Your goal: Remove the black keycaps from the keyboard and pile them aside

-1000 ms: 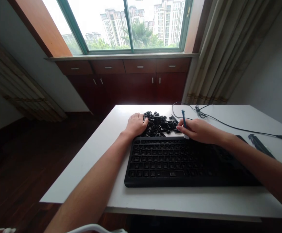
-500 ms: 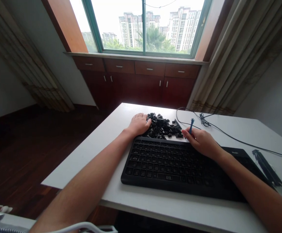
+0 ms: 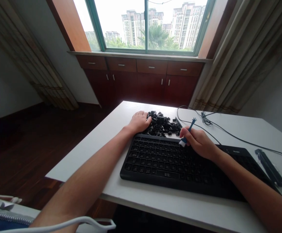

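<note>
A black keyboard [image 3: 152,154] with its keycaps removed lies near the front of the white table [image 3: 87,152]. Behind it is a heap of loose black keycaps [image 3: 158,124]. My left hand [image 3: 139,122] rests flat against the heap's left side, fingers stretched out and thumb touching the keycaps. Pinched in my right hand [image 3: 200,142] is a small blue brush [image 3: 183,141]. Its white bristles point down at the keyboard's upper rows, and its splayed end sticks up past my fingers. Whether the bristles touch the keyboard is hard to see. My right forearm covers part of the keyboard's right side.
A black cable [image 3: 242,140] curves over the table's right side, bundled near the back. Beside the keyboard's right end lie long dark strips [image 3: 271,168]. A white looped cord [image 3: 82,220] crosses the lower left. Red-brown cabinets [image 3: 152,85] stand beyond the table under a window.
My right hand has turned the brush so its white bristles now show, pointing down over the keyboard. The left hand stays by the keycaps. The view has shifted slightly.
</note>
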{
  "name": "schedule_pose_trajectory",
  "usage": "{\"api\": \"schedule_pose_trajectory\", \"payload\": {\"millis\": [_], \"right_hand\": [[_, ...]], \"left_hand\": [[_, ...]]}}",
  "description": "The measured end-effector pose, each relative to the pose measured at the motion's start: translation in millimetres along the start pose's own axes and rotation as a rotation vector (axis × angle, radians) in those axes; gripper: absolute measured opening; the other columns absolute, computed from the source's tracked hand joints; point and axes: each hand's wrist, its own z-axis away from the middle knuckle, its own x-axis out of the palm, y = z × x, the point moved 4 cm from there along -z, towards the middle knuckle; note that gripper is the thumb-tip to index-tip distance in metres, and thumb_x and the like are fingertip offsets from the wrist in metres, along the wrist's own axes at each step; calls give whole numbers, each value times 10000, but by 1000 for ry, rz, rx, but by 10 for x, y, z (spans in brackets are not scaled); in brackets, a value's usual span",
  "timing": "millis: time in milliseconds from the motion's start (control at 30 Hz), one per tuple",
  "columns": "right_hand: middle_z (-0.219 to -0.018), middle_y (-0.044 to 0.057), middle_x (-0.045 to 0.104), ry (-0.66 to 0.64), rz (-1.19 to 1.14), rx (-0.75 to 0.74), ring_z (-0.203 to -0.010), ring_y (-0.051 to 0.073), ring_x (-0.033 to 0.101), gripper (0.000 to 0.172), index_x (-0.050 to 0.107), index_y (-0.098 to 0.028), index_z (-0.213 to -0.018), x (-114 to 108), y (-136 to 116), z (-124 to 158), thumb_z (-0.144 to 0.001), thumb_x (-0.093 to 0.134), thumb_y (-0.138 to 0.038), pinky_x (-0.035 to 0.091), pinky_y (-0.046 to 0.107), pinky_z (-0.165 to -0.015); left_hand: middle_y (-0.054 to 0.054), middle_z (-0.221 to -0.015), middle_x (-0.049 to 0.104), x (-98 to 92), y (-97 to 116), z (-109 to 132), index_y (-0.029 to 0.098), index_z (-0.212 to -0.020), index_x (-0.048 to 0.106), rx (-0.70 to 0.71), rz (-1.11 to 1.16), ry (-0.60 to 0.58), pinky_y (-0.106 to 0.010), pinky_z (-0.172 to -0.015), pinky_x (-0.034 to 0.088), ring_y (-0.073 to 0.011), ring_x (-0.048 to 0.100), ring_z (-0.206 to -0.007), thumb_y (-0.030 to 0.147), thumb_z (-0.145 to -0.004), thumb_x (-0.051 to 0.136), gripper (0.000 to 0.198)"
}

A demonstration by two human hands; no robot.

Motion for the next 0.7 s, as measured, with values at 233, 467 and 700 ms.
{"api": "schedule_pose_trajectory", "payload": {"millis": [233, 467, 700], "right_hand": [[-713, 53, 650, 197, 152, 50, -650, 206, 601, 489, 685, -198, -911, -120, 17, 23, -1024, 400, -578, 399, 337, -669], [-579, -18, 517, 170, 9, -38, -530, 128, 508, 551, 661, -200, -865, -88, -36, 45, -1057, 302, -571, 408, 273, -575], [-736, 28, 672, 22, 22, -54, -680, 153, 615, 501, 682, -200, -848, 8, -11, 10, -1040, 388, -557, 458, 297, -689]], "left_hand": [[-225, -1470, 528, -1, 5, -1, 89, -1410, 555, 8, -9, -4, -503, -1180, 331, -367, 452, -1377, 512, -996, 294, 647], [-247, -1445, 541, 0, 5, -5, 58, -1392, 567, 10, 12, 0, -489, -1164, 331, -374, 464, -1355, 495, -1000, 302, 645], [-239, -1417, 563, -19, 8, 6, 74, -1383, 575, 6, 94, 30, -503, -1150, 336, -380, 483, -1335, 515, -1009, 293, 643]]}}
